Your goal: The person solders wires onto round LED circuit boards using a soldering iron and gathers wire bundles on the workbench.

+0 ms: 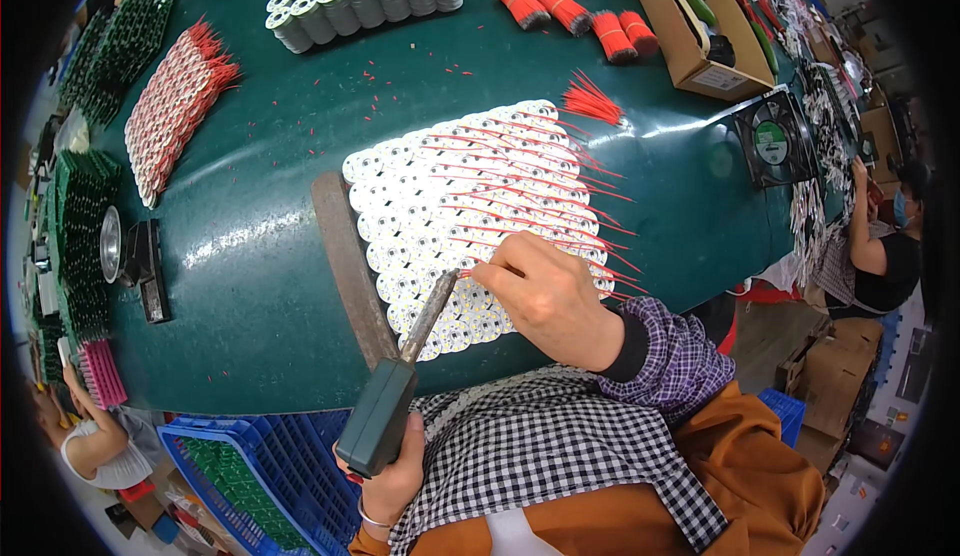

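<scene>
The green bench is smooth and glossy, streaked with reflections. The soldering iron pairs what looks like matt plastic with rough, stained metal. Red wires look smoothly plastic-coated. The carton is dull cardboard, the blue crate moulded plastic, the checked apron matt woven cloth, the bracelet polished metal.

Got a black square fan with a green centre at 2 o'clock, plus an open brown cardboard box closer to 1. Over at 9, can spot a shiny round silver dish just beside stacked green panels. Past 8, can see a bright pink ridged block, then a blue slatted plastic crate between 7 and 8. Also got a co-worker in a black top out at 3.
</scene>
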A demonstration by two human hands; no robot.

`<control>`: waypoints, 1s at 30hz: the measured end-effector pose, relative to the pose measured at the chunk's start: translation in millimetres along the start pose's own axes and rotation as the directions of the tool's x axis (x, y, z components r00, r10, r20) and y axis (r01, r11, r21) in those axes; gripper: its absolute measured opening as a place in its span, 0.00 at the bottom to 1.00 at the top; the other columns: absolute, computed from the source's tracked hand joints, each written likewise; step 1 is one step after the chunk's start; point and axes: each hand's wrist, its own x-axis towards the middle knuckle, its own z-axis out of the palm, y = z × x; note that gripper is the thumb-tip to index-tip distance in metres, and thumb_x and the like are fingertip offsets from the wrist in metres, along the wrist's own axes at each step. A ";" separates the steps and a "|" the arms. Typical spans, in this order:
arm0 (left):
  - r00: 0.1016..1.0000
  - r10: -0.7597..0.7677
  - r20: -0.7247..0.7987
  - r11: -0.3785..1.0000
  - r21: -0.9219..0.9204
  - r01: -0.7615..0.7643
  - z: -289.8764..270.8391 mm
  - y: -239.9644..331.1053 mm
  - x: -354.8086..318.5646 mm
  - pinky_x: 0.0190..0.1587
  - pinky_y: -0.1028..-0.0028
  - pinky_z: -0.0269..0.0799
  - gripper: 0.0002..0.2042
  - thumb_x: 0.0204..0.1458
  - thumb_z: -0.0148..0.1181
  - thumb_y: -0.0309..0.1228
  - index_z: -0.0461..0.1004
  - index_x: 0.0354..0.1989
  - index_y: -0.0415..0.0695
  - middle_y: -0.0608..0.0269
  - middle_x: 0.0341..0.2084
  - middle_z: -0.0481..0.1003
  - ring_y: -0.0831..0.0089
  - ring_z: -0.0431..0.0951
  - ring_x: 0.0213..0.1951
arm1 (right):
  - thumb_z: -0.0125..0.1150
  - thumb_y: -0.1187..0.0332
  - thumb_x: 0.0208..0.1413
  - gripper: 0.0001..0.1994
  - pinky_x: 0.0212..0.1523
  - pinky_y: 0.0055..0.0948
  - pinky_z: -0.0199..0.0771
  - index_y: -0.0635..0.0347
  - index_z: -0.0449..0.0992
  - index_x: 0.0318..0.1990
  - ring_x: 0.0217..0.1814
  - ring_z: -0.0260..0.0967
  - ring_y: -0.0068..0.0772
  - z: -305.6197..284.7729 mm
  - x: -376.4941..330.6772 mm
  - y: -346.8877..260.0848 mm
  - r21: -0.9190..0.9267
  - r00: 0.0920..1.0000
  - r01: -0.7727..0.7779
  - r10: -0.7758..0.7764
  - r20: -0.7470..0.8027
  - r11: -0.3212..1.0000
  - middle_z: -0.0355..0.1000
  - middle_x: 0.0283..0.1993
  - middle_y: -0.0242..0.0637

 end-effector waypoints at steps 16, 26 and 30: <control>0.995 0.093 0.032 0.983 0.155 -0.096 -2.1 4.0 -0.4 0.29 0.76 0.71 0.14 0.54 0.65 0.18 0.76 0.49 0.33 0.60 0.35 0.78 0.78 0.76 0.27 | 0.63 0.76 0.47 0.06 0.27 0.31 0.74 0.63 0.77 0.34 0.35 0.71 0.34 0.0 -0.4 -0.5 -0.025 1.000 0.013 -0.013 0.002 1.000 0.65 0.32 0.36; 0.994 0.024 -0.107 0.999 -0.034 -0.028 0.5 6.8 -5.5 0.27 0.77 0.71 0.17 0.54 0.64 0.17 0.74 0.53 0.33 0.58 0.39 0.79 0.79 0.75 0.25 | 0.62 0.77 0.46 0.06 0.27 0.31 0.73 0.63 0.77 0.34 0.35 0.71 0.33 1.5 -2.0 0.2 -0.020 1.000 0.009 -0.009 -0.002 1.000 0.65 0.31 0.36; 0.997 0.064 -0.039 0.998 0.008 -0.063 2.2 3.3 -4.1 0.27 0.77 0.71 0.19 0.55 0.64 0.16 0.73 0.56 0.32 0.55 0.43 0.79 0.78 0.75 0.26 | 0.61 0.77 0.46 0.06 0.27 0.30 0.72 0.62 0.77 0.34 0.35 0.70 0.33 2.9 -2.4 1.3 -0.016 1.000 0.015 -0.015 -0.017 1.000 0.65 0.32 0.36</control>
